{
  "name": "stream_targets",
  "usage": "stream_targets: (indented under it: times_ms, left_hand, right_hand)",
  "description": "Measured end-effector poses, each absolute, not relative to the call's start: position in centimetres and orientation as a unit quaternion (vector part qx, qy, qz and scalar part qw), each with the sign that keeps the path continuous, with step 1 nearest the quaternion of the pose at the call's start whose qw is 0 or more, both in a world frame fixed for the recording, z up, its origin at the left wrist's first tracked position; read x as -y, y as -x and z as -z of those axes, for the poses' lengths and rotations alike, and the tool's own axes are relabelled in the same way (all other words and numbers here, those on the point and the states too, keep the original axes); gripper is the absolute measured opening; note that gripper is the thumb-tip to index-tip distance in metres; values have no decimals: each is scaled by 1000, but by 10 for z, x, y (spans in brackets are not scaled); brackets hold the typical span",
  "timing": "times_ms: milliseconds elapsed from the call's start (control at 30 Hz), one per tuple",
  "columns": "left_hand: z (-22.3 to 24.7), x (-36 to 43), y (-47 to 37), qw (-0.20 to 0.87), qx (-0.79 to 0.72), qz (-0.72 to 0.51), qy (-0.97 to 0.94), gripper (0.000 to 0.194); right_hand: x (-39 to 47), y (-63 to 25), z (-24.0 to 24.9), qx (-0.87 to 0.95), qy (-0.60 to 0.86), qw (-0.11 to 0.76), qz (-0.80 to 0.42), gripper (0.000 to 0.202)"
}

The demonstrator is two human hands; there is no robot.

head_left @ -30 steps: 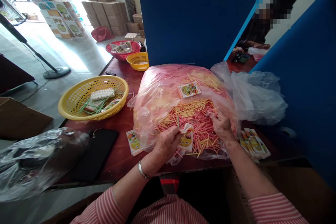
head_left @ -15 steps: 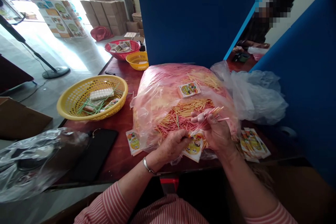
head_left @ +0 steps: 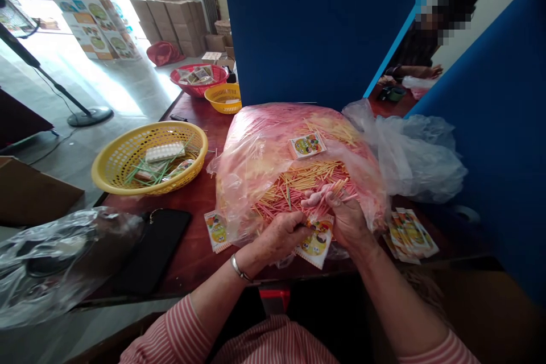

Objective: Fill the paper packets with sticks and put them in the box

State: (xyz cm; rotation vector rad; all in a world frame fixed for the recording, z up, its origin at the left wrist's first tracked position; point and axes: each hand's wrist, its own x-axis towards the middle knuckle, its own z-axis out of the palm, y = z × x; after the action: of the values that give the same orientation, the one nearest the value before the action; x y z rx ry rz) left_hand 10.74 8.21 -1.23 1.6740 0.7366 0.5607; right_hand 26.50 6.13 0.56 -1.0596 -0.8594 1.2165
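Note:
My left hand (head_left: 285, 236) pinches the top edge of a small printed packet (head_left: 316, 245), which hangs over the near side of the bag. Just to its right, my right hand (head_left: 347, 219) is closed around a few thin pink and yellow sticks (head_left: 340, 186), their ends poking out above the fingers. Both hands are close together in front of a large clear plastic bag (head_left: 251, 165), full of loose pink and yellow sticks (head_left: 294, 196). On top of the bag lies a stack of printed packets (head_left: 307, 145). Whether the packet's mouth is open I cannot tell.
A yellow basket (head_left: 102, 173) with green sticks and packs stands left. More packets lie at left (head_left: 216, 233) and right (head_left: 412, 236). A black pouch (head_left: 156, 250), crumpled plastic (head_left: 422, 153) and a blue partition (head_left: 298, 28) surround the bag. Behind the opening is another person (head_left: 420, 48).
My right hand has come down and slightly left with the sticks, nearer the packet. The left hand holds the packet in nearly the same place.

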Motion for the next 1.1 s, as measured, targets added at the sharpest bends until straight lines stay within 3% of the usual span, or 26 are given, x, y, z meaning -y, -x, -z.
stream_targets:
  times_ms: [233, 367, 467, 533, 667, 833, 1000, 1100]
  left_hand:
    - [18, -81, -108, 610, -328, -281, -664, 13]
    - [16, -80, -110, 574, -339, -294, -685, 10]
    - [16, -80, -115, 648, -313, -329, -612, 22]
    - [18, -79, -120, 712, -300, -340, -536, 30]
    - [21, -79, -126, 755, -326, -347, -451, 20]
    - [17, -81, -127, 765, -319, -360, -428, 24]
    - [13, -80, -125, 765, -332, -358, -421, 22]
    - [13, -78, -122, 753, -348, -357, -429, 22]
  right_hand:
    - [-59, -263, 1, 382, 458, 609, -523, 24]
    - [-57, -260, 8, 378, 461, 592, -543, 26]
    - [-55, -259, 9, 372, 464, 587, -550, 21]
    - [-55, -260, 7, 383, 461, 566, -566, 29]
    - [-57, -268, 3, 432, 451, 511, -591, 41]
    - [-58, -277, 5, 493, 489, 549, -465, 49]
    - [-54, -282, 1, 612, 497, 442, -428, 41]
    - [-58, -291, 3, 581, 543, 499, -346, 37]
